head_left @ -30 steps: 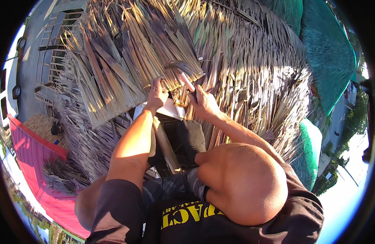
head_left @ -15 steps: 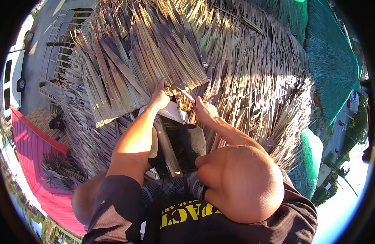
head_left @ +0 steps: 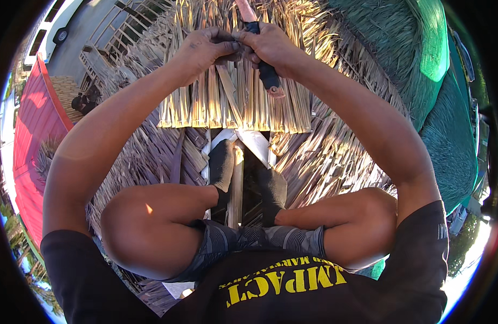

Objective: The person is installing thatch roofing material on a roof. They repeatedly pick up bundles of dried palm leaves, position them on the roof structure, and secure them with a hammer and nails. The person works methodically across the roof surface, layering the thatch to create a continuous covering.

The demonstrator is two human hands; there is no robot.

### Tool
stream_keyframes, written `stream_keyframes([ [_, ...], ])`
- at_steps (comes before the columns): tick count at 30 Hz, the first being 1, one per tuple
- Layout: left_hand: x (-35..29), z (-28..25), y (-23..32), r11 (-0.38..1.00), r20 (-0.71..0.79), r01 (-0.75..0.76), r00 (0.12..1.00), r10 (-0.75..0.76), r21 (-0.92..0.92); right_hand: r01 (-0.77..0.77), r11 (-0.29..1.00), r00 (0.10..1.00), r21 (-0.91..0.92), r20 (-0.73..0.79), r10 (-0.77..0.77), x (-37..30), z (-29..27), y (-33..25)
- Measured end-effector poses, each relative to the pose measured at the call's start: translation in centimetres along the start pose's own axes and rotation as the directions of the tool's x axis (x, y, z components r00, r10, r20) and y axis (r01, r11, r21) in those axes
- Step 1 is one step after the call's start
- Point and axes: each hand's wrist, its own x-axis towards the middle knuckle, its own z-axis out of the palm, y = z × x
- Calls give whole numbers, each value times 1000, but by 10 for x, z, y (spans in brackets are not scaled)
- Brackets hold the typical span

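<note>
Tool (head_left: 269, 76) with black-wrapped handle, bare pinkish stretch beyond the wrap, pinkish butt; gripped in the curled fingers of the right hand (head_left: 273, 48). Long axis steep, upper left to lower right through the grip. Butt pointing down and slightly right, just below the right fingers; other end pointing up and away, cut off at the top of the view. Right thumb and forefinger brought left to meet the fingers of the left hand (head_left: 203, 51), curled, tips bunched. Cannot tell if left fingers close fully or pinch something small.

Against half a second ago: both hands higher in view, over the thatch panel (head_left: 205, 108) rather than near its lower edge; tool steeper; dark curved head, beside the left fingers then, out of view now; right knee (head_left: 368, 216) dropped outward.

Below the fingers: panel's lower edge, nearly level, slanted before. Farther below: white board (head_left: 256, 143), then pole (head_left: 236, 189) lengthwise between dark-covered feet (head_left: 221, 162). Out to both sides: greyer thatch roof (head_left: 335, 148). Far right of the fingers: green-covered roof (head_left: 446, 151). Far left: red roof (head_left: 35, 124), white vehicle (head_left: 51, 24) above it.
</note>
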Motion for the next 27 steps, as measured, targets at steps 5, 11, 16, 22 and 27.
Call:
stream_keyframes([
  [5, -68, -38, -66, 982, -101, 162, 980, -172, -98, -74, 994, 993, 79, 102, 65, 19, 82, 47],
  [11, -135, -17, -177, 894, -253, 221, 908, -334, -389, -250, 967, 966, 42, -53, 252, 0, 153, 149],
  [16, -169, -10, -242, 994, -478, 100, 871, -114, -54, -89, 892, 985, -443, -174, 12, -45, 147, 239],
  [22, -131, -19, -274, 992, -471, -95, 873, 125, 88, -262, 600, 953, -756, -106, 283, -84, 138, 262],
  [27, -95, -21, -321, 947, -333, -162, 908, 253, 275, -373, 535, 890, -758, -130, 437, -76, 136, 246],
])
